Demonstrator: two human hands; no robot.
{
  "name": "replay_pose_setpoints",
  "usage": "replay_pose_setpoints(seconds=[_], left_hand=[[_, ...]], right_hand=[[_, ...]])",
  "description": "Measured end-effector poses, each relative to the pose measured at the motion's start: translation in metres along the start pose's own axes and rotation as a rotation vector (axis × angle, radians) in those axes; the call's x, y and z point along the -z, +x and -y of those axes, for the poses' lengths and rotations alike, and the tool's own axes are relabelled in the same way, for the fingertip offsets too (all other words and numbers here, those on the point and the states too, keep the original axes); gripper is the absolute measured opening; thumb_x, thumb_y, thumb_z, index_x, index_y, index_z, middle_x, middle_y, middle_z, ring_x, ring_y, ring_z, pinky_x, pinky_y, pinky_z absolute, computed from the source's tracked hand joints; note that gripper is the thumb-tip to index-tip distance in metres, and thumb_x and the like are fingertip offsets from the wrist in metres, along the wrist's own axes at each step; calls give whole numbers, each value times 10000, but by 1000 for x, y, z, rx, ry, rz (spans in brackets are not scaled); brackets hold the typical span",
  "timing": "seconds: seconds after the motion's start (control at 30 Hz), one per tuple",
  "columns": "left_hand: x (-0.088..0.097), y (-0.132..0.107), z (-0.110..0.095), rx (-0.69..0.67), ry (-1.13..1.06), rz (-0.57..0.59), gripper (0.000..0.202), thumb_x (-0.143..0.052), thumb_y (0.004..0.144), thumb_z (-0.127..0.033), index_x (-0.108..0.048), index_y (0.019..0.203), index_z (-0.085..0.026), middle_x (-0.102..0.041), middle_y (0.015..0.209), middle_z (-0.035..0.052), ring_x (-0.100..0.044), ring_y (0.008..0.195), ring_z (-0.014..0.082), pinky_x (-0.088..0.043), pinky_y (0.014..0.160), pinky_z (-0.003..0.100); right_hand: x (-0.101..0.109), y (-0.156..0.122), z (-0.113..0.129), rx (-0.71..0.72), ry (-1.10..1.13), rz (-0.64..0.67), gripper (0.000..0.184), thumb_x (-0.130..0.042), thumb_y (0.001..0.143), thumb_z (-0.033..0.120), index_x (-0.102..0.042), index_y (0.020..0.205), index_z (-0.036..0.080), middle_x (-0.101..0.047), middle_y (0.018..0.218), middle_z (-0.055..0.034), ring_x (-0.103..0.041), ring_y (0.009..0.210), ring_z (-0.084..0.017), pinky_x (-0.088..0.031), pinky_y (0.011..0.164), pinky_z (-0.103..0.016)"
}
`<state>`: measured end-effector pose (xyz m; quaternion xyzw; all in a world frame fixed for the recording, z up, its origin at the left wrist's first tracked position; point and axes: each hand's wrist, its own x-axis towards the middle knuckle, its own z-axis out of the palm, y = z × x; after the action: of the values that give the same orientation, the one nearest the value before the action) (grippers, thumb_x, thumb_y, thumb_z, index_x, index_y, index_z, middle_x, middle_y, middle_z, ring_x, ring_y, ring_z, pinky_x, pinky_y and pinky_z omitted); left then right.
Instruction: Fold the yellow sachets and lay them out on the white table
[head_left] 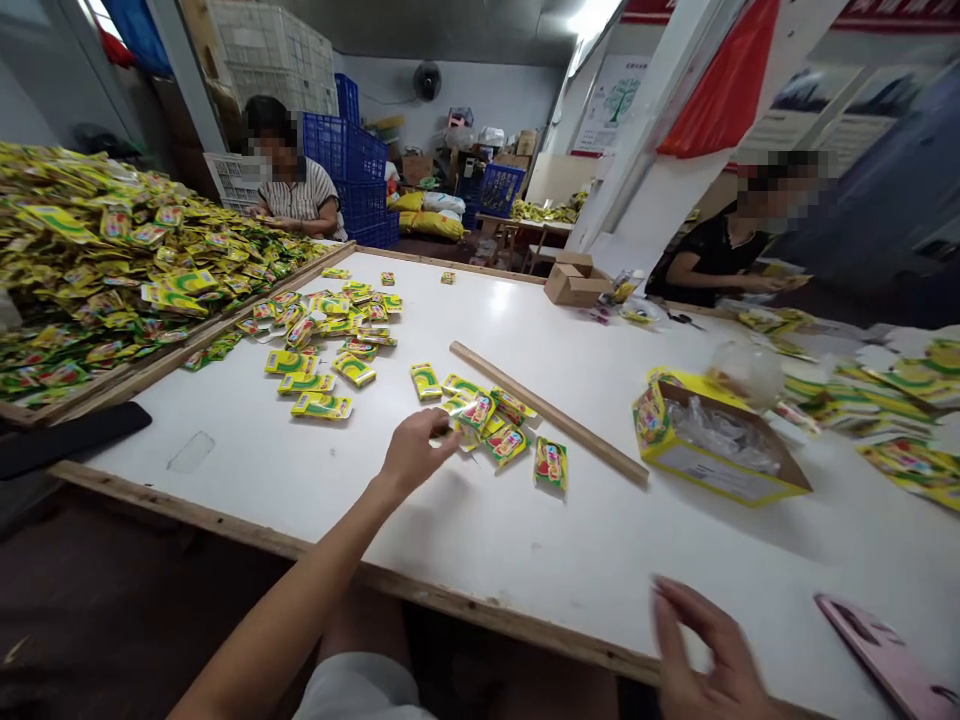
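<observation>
My left hand reaches over the middle of the white table. Its fingers are closed at the edge of a shiny yellow-green packet, above a small loose group of similar packets. One packet lies apart, just right of that group. Near the table's front edge, my right hand is slightly blurred, thumb and forefinger curled into a ring with their tips together. Whether anything small sits between those tips cannot be made out. A larger cluster of packets is spread farther back on the left.
A wooden strip lies diagonally beside the packets. To its right stands an open yellow box with clear plastic inside. A pink phone lies front right. A big packet heap fills the left side. Two people sit across the table.
</observation>
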<state>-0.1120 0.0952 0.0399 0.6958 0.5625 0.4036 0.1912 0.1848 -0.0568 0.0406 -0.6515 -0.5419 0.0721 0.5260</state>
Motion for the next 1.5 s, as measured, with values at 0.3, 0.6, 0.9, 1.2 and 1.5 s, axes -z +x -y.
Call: replay_pose_setpoints(seconds=[0.3, 0.6, 0.9, 1.2, 1.5], left_hand=[[-35, -84, -13, 167, -534, 282, 469, -655, 774, -250, -418, 1179, -236, -583, 716, -45, -547, 671, 141, -386, 564, 206], [-41, -111, -19, 265, -675, 253, 350, -571, 851, -257, -450, 1180, -253, -664, 895, 22, -619, 796, 168, -434, 551, 202], [-47, -101, -24, 111, -615, 145, 117, -550, 840, -160, -606, 935, -198, -656, 1008, 53, -604, 952, 199, -483, 852, 310], [-47, -104, -29, 103, -592, 111, 105, -598, 840, -201, -656, 925, -178, -688, 944, 59, -628, 899, 189, -479, 834, 301], [-53, -96, -30, 275, -656, 25, 112, -622, 830, -266, -647, 809, -159, -655, 739, 14, -599, 698, 145, -469, 667, 242]], right_hand=[[-116, -27, 17, -190, 427, 552, 329, -623, 842, 450, -546, 1054, 211, -641, 1033, -85, -648, 859, -233, -562, 681, -323], [-108, -25, 1, -215, 492, 666, 316, -625, 862, 430, -575, 1086, 212, -662, 982, -71, -640, 895, -231, -546, 753, -318], [-112, -2, -4, -98, 441, 679, 295, -632, 853, 471, -670, 891, 181, -678, 908, -79, -639, 862, -246, -535, 767, -328], [-113, -12, 2, -9, 448, 624, 263, -642, 853, 442, -692, 945, 201, -662, 1003, -86, -617, 947, -248, -522, 795, -328], [-118, -2, 16, -62, 360, 584, 282, -580, 896, 448, -647, 840, 180, -655, 797, -40, -597, 737, -199, -462, 695, -288]])
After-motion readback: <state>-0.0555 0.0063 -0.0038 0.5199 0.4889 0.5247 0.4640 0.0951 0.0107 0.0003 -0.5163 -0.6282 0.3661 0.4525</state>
